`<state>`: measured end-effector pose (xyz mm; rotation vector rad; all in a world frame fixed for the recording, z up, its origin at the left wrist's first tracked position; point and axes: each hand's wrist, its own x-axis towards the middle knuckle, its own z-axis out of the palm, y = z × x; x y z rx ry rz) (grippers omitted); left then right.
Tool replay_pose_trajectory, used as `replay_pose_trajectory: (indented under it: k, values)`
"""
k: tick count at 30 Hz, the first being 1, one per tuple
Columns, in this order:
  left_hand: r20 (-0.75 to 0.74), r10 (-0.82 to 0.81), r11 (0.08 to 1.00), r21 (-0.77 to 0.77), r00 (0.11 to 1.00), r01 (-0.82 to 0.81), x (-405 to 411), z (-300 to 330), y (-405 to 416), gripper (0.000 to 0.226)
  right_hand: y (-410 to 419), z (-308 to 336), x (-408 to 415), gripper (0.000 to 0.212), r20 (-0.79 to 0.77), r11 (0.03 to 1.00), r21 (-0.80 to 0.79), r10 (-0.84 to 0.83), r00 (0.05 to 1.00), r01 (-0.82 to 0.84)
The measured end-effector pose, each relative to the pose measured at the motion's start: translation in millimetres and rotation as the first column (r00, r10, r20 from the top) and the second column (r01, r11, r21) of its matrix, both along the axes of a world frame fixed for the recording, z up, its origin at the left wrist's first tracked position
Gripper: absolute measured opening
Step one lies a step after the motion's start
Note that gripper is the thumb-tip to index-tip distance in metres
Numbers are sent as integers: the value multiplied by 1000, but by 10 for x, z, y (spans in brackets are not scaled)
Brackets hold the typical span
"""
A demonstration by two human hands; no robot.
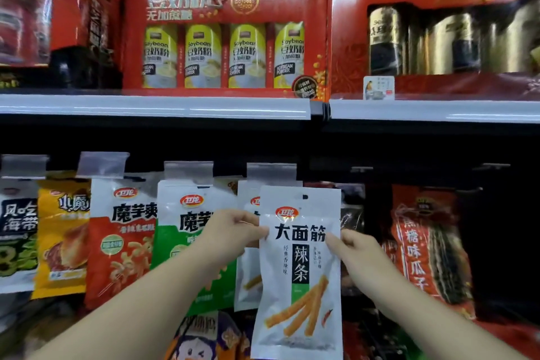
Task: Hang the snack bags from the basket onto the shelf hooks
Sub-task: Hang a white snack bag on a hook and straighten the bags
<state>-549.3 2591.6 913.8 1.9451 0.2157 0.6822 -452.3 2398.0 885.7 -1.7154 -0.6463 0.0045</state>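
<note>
White spicy-strip snack bag (299, 257) held upright before the hanging row, just in front of a matching bag (247, 266). Pinched at mid-height edges: left hand (233, 234) fingers on one side, right hand (355, 248) on the other. Soybean powder gift box (225, 32) on the shelf (152, 107) above.

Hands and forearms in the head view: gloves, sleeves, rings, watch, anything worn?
Nothing worn that shows. The left hand and right hand are bare, no gloves, and no rings are visible on the fingers in view. Both forearms are bare from the wrist down to the frame's bottom edge: no sleeve, watch, bracelet or strap. No cables or markers on them. Nails are too blurred to judge.
</note>
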Motion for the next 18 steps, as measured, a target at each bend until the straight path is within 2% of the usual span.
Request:
replay_pose_trajectory:
  k: [8, 15, 18]
  values:
    - [-21, 98, 993, -68, 995, -100, -103, 20, 211, 11, 258, 66, 44, 34, 106, 996, -12, 88, 990, -88]
    - [51, 189, 973, -148, 981, -180, -76, 208, 262, 14, 485, 240, 80, 50, 186, 999, 1, 45, 982, -46]
    - [33, 205, 970, -137, 978, -199, 8, 205, 241, 14, 509, 217, 136, 47, 143, 999, -21, 29, 989, -26]
